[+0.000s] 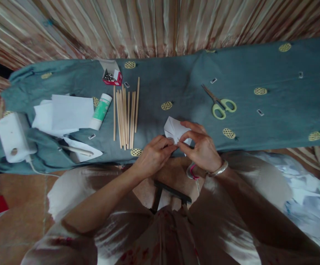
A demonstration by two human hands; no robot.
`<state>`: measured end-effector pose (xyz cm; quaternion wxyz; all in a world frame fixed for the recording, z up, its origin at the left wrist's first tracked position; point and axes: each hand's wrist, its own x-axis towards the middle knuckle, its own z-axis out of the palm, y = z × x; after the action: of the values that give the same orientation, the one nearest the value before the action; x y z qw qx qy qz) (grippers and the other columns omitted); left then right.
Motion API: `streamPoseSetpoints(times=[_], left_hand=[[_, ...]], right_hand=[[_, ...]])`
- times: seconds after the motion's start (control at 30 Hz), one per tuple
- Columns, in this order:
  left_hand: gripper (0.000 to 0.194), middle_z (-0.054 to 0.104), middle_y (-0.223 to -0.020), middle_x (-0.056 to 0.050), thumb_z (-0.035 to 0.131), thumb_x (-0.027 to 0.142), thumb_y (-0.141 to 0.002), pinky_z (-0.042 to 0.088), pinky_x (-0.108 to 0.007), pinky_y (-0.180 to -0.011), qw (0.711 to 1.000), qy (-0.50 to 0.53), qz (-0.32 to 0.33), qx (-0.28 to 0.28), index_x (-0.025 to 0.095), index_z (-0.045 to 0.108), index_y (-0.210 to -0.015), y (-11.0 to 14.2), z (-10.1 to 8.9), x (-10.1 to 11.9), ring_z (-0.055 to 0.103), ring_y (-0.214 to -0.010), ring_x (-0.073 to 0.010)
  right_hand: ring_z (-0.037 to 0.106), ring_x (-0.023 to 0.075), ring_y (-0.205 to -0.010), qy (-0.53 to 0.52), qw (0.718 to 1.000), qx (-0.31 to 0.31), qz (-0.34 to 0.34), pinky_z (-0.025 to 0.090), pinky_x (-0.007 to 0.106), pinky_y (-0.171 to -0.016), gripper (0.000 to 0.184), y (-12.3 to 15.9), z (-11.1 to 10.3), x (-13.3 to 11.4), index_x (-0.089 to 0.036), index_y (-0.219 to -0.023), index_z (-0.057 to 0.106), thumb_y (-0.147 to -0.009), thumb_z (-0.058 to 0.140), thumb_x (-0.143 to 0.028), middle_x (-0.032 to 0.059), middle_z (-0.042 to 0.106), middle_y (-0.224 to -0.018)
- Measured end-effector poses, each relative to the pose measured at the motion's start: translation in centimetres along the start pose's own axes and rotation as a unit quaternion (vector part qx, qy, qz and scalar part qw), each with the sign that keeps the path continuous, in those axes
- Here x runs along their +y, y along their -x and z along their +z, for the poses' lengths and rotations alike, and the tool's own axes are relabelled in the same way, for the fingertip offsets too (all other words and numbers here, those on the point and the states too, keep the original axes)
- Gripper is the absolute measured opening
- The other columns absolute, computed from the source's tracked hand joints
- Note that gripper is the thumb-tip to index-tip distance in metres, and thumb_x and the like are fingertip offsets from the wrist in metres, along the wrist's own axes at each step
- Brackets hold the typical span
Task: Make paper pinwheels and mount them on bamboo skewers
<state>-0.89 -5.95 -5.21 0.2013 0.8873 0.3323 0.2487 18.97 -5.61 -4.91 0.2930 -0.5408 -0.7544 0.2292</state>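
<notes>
A small folded white paper piece [174, 129] lies at the near edge of a table covered in blue-grey cloth [259, 62]. My left hand [153, 156] pinches its near edge with fingers closed. My right hand [201, 147], wearing a silver bangle, also grips the paper with thumb and fingers curled over it. Both hands meet at the same spot on the paper.
Several wooden sticks [125, 114] lie left of the paper, beside a green-white glue stick [100, 111] and a red box of pins [112, 77]. White sheets [66, 114] and a white device [12, 138] sit far left. Green-handled scissors [219, 103] rest to the right.
</notes>
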Motion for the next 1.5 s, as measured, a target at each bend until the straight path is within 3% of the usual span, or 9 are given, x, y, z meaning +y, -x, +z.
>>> streamPoseSetpoints(times=[0.9,1.33,1.5], left_hand=[[0.019,0.067,-0.093,-0.009,0.051,0.013,-0.095,0.053,-0.031,-0.076,1.000,-0.016,0.019,0.005,0.009,0.066,-0.107,-0.1,-0.1,0.1,0.057,-0.089,-0.0185],[0.019,0.066,-0.095,-0.009,0.052,0.013,-0.095,0.053,-0.031,-0.078,0.999,-0.029,0.016,0.000,0.010,0.066,-0.107,-0.1,0.0,0.1,0.057,-0.090,-0.0186],[0.018,0.067,-0.094,-0.008,0.052,0.013,-0.094,0.053,-0.031,-0.079,1.000,-0.027,0.015,-0.004,0.010,0.066,-0.106,-0.1,-0.1,0.1,0.058,-0.089,-0.0188]], right_hand=[[0.056,0.0303,-0.122,0.006,1.000,0.005,-0.018,0.044,0.050,-0.104,0.005,0.3,0.1,0.0,-0.022,-0.086,0.066,-0.084,0.062,-0.020,0.0093,0.063,-0.132],[0.056,0.0288,-0.121,0.015,0.998,0.010,-0.063,0.044,0.048,-0.104,0.014,0.7,0.3,0.2,-0.022,-0.095,0.070,-0.087,0.059,-0.018,0.0086,0.062,-0.132],[0.050,0.0314,-0.128,0.052,0.997,-0.004,-0.060,0.042,0.054,-0.105,0.020,1.3,0.4,0.0,-0.022,-0.100,0.070,-0.092,0.052,-0.020,0.0088,0.057,-0.140]])
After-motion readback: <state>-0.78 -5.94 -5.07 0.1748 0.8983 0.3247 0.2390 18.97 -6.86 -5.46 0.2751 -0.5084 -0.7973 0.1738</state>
